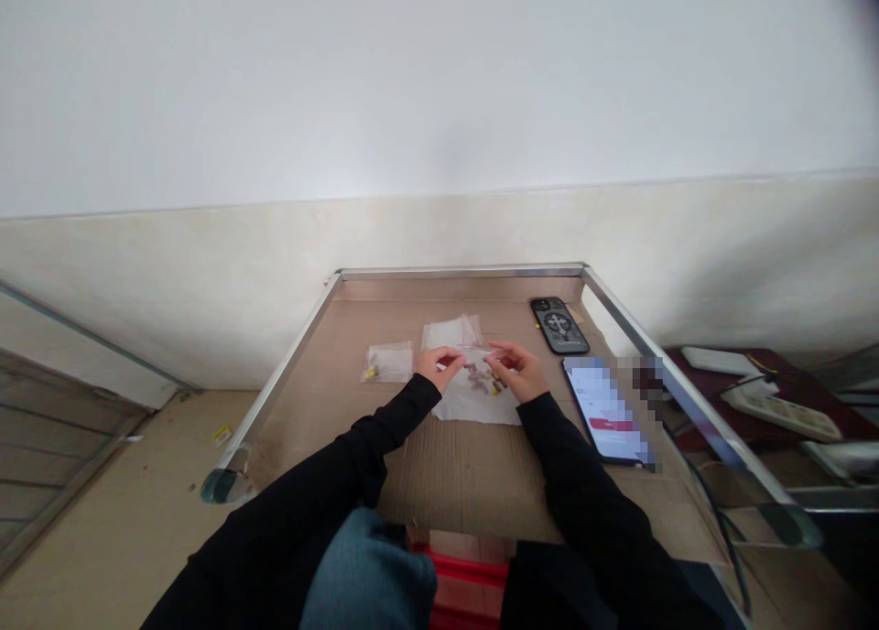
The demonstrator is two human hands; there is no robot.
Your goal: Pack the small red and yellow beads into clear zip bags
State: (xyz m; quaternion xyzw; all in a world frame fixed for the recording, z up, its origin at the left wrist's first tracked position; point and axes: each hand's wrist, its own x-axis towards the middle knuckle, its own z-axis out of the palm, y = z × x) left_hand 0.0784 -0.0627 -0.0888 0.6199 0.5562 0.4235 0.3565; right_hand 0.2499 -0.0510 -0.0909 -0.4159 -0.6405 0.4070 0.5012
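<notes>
Between my two hands is a small clear plastic bag [473, 351], its top edge pinched at both ends. My left hand [439, 367] is closed on the left end, thumb against fingers. On the right end, my right hand [516, 370] pinches in the same way. Below the bag lies a white sheet [467, 408] with several small brown and yellow pieces [495, 386] on it. A stack of clear bags [450, 331] rests just beyond my left hand. Further left, another clear bag [391, 363] lies flat with a small yellow piece inside.
A cardboard-covered table [467, 483] with a metal rim stands against the wall. To the right lie a phone in a black case [559, 326] and a larger phone with a lit screen [604, 410]. Beyond the rim, a power strip [783, 410] sits on a dark red surface.
</notes>
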